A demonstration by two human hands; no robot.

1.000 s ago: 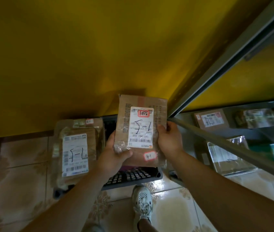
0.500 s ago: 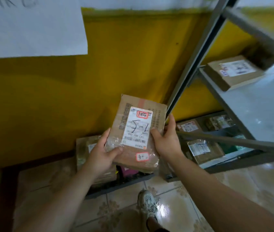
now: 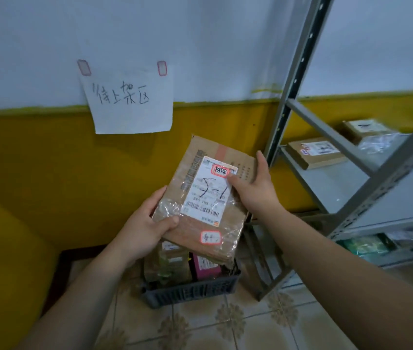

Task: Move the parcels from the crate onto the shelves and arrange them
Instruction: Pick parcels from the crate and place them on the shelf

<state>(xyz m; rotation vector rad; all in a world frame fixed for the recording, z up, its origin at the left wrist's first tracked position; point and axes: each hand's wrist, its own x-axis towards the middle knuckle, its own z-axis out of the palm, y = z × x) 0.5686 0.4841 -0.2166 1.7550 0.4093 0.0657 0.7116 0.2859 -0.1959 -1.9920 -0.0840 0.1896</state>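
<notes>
Head view shows a flat brown cardboard parcel in clear film, held label-up, probably so its handwritten code can be read. The left grip pinches its near-left corner, thumb on top; the right grip clasps the far-right edge. Below both grips sits the dark slotted plastic crate; to their right stand the grey metal shelves.

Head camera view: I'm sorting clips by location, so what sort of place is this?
Probably a small parcel depot or stockroom: metal shelves hold labelled parcels, a crate of more parcels sits on the tiled floor, and a handwritten sign is taped to the wall.
</notes>
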